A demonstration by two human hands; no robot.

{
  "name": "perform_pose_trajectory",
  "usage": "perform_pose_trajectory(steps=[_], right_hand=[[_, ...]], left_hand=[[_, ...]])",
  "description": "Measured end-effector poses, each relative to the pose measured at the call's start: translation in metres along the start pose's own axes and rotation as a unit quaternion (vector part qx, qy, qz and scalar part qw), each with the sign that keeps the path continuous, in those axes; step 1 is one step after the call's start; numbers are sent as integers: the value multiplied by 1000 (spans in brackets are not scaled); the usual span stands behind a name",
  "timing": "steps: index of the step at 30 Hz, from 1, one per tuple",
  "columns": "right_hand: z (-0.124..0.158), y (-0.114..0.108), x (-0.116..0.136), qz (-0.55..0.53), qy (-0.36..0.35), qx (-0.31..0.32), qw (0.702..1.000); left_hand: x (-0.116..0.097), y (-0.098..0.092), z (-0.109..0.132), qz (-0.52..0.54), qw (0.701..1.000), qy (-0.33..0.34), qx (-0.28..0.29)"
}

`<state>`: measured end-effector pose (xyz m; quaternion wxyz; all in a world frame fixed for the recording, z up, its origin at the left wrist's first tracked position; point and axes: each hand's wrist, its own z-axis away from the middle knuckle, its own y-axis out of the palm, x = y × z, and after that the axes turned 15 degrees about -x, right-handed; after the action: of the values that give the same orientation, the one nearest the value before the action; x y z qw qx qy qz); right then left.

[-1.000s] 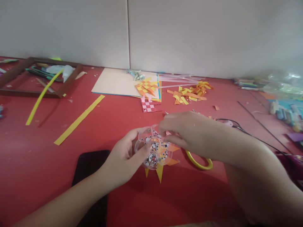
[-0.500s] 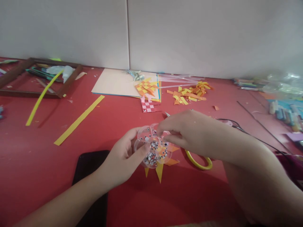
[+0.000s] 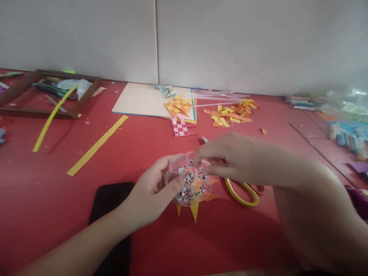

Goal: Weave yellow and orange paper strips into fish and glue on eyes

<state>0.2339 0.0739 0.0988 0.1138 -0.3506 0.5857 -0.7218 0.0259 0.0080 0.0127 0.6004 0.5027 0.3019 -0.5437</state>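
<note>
Red table (image 3: 43, 199) vs. a plain white wall (image 3: 230, 38), craft bits all over. Done so far, by the look of it: an orange-yellow woven piece (image 3: 178, 105) on a cream card sheet (image 3: 140, 100), a pink-white woven piece (image 3: 180, 127) just in front, and a pile of scraps (image 3: 230, 113) to the right.

Left hand (image 3: 149, 195) is curled round a clear box (image 3: 188, 184) of googly eyes, held just above the table at centre. Right hand (image 3: 230, 157) has its fingertips pinched narrow on the box's far rim. Can't tell if the lid is on, or if an eye is picked.

Under the box lies a yellow-orange paper shape (image 3: 194, 210) w/ pointed tips. No eyes visible on it, so that part looks still to do. Scissors (image 3: 244, 193) are beside it, phone (image 3: 109, 203) at the left wrist.
</note>
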Motion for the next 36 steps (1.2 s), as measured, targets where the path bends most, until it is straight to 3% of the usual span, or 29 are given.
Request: perform_pose_trajectory(steps=[9, 17, 36], right_hand=[[-1, -3, -2, -2, -3, 16, 1000], [-2, -4, -7, -45, -10, 33, 998], [-6, -1, -8, -59, 0, 0, 998]], left_hand=[[0, 1, -1, -4, 1000, -20, -15], [1, -1, -2, 9, 1000, -8, 7], [-1, -3, -5, 32, 999, -41, -4]])
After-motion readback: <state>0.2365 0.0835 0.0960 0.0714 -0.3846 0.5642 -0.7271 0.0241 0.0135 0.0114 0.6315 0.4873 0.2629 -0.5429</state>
